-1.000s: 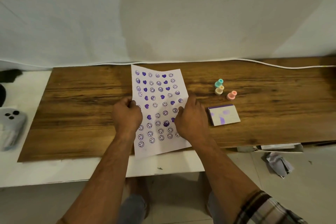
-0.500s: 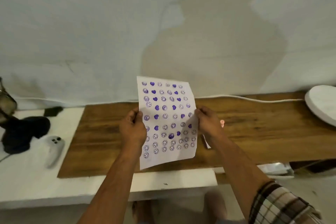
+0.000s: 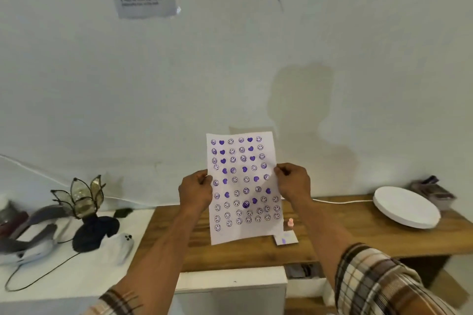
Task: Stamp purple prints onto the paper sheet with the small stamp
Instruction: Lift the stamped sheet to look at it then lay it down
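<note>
Above the table point(image 3: 332, 243), left hand point(image 3: 195, 193) and right hand point(image 3: 293, 181) grip the paper sheet point(image 3: 243, 186) by its side edges.

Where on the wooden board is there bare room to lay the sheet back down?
Both hands hold the sheet up off the wooden board. The widest bare stretch runs between the ink pad and the white disc. Bare wood also shows left of the sheet. Around the pink stamp and ink pad it is crowded.
</note>
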Demonstrator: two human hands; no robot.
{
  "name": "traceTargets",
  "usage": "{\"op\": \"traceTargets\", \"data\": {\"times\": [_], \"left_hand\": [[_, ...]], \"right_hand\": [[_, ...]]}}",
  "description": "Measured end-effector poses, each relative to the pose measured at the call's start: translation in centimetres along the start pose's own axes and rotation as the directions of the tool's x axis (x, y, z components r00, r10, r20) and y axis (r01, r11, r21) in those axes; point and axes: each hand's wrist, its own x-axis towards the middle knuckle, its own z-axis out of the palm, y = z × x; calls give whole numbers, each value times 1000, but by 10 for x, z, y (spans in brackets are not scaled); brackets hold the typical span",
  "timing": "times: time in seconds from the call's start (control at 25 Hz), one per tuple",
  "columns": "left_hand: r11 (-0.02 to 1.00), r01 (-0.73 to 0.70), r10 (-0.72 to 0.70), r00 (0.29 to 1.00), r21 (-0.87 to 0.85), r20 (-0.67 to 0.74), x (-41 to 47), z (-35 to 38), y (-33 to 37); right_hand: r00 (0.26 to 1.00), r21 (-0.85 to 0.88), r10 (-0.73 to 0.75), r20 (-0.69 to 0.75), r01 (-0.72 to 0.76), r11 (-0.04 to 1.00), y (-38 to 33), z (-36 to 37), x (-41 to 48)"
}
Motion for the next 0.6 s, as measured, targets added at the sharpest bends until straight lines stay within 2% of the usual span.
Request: {"op": "traceTargets", "data": {"times": [0.24,0.6], "left_hand": [[991,-57,55,998,-124,-23,-17,-38,55],[988,-56,44,995,-145,-87,-10,-55,57]], "right_hand": [[996,2,-77,-39,77,997,-49,-44,-18],[992,98,-126,-18,127,987,-63,-36,-19]]}}
